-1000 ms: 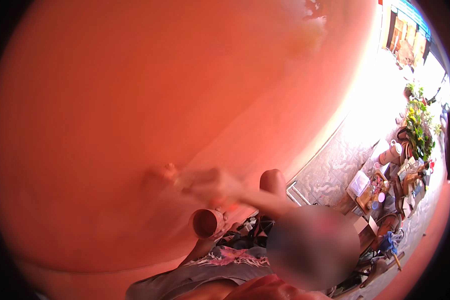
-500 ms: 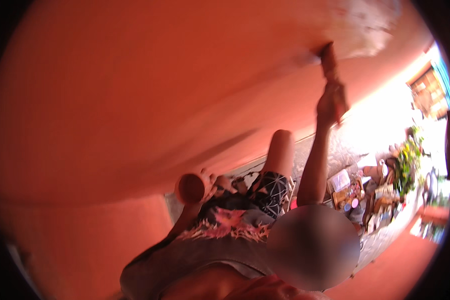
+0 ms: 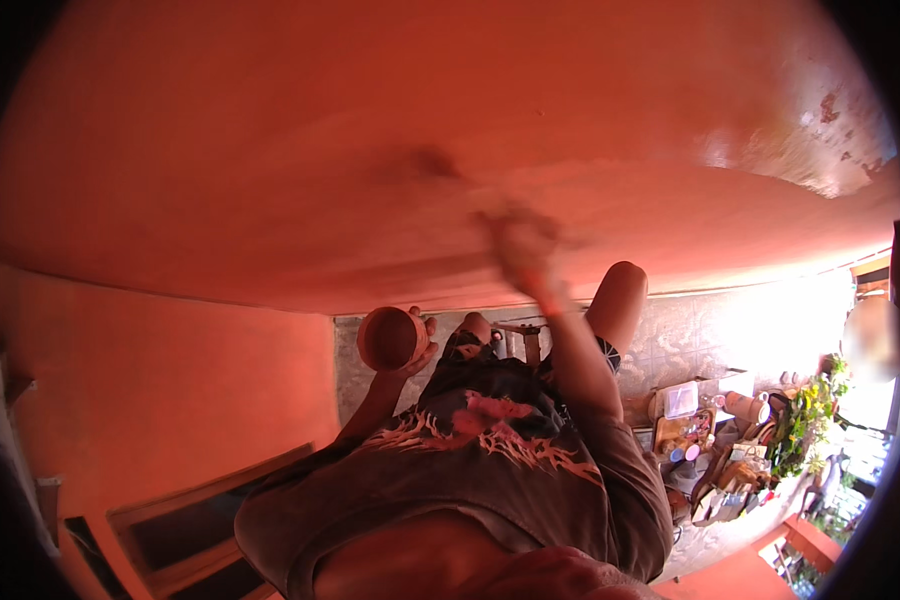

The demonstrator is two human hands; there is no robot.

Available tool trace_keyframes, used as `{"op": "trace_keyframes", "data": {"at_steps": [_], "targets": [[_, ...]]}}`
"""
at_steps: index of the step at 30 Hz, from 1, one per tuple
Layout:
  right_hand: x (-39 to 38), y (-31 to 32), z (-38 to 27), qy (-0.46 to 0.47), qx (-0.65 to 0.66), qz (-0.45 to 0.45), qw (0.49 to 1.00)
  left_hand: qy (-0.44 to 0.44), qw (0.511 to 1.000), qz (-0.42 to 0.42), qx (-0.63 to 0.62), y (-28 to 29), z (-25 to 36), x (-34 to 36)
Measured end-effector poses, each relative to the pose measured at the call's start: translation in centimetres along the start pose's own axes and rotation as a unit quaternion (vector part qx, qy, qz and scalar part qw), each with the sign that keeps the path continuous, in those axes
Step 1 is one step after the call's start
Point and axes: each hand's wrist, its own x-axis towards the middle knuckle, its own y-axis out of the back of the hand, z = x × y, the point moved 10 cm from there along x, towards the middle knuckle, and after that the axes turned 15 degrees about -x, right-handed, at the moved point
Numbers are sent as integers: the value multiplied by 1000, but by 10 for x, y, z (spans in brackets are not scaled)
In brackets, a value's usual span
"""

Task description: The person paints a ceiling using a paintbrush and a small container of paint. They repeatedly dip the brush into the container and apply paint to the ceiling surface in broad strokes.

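Note:
My left hand [image 3: 426,345] is closed around the side of a round reddish cup [image 3: 360,340], held in front of my lap with its open mouth facing up. The inside of the cup looks reddish brown. My right hand [image 3: 525,250] is smeared by motion, raised close to the orange-red wall [image 3: 270,180]. It grips a paintbrush, whose outline is lost in the blur; the earlier frame shows it more plainly. A dark smudge lies on the wall ahead of that hand, and I cannot tell whether it is brush or shadow.
A shiny patch with peeled spots [image 3: 830,130] marks the wall at the far right. Tools, boxes and a pale jug [image 3: 747,406] crowd the tiled floor to my right, beside a leafy plant [image 3: 810,425]. A wooden-framed window [image 3: 200,515] is at the lower left.
My right hand has swept left along the wall with the paintbrush, from the shiny patch toward the middle. The view has turned; my left hand still holds the cup.

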Motion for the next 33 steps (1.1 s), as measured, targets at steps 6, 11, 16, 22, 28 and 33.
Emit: {"op": "trace_keyframes", "data": {"at_steps": [6,11,16,22,28,33], "targets": [[-113,195,-169,208,-522,583,587,70,995,-26,-62,-15,-23,1],[-84,141,-121,174,-555,548,601,50,996,-50,-61,-10,-15,-17],[-13,-64,3,158,-476,236,832,-55,996,-56,33,-34,3,-20],[-4,-220,-37,401,-390,-22,828,-52,994,-33,86,-19,23,-34],[-12,-6,-25,-175,-691,119,691,-50,997,-62,17,-31,7,-19],[-86,73,-153,327,-486,559,586,2,998,-40,-50,-17,4,-21]]}}
